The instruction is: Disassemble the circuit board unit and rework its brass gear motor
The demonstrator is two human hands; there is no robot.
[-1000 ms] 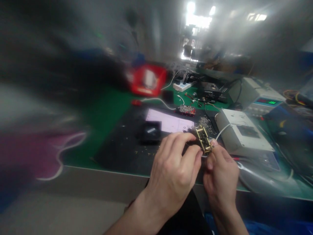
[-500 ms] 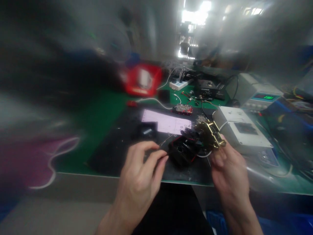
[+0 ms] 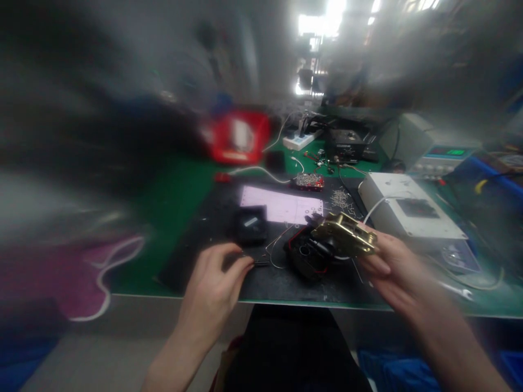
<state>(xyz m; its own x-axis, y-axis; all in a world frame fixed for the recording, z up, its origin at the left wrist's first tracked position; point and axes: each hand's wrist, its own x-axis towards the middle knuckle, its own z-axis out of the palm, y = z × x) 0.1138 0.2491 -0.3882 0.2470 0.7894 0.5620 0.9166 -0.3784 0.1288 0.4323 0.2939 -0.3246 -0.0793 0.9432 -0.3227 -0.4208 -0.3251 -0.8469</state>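
My left hand pinches a thin dark tool between thumb and fingers, low over the black mat; most of the tool is hidden by the hand. On the right, my right hand grips a gold-coloured metal bracket assembly, held tilted above the mat. Under its left end lies a black housing with a red edge, its inside facing up; I cannot tell whether the two touch. Thin wires run between the left hand and the housing. Just beyond the left hand is a black box-like part.
A pink sheet with small rings lies on the black mat. Behind are loose pins, a red tray of small metal parts and a red bin. A white control box and a power supply stand right.
My left hand has moved left, away from the black housing, with the thin tool. The gold-coloured bracket assembly has turned in my right hand and now lies more sideways.
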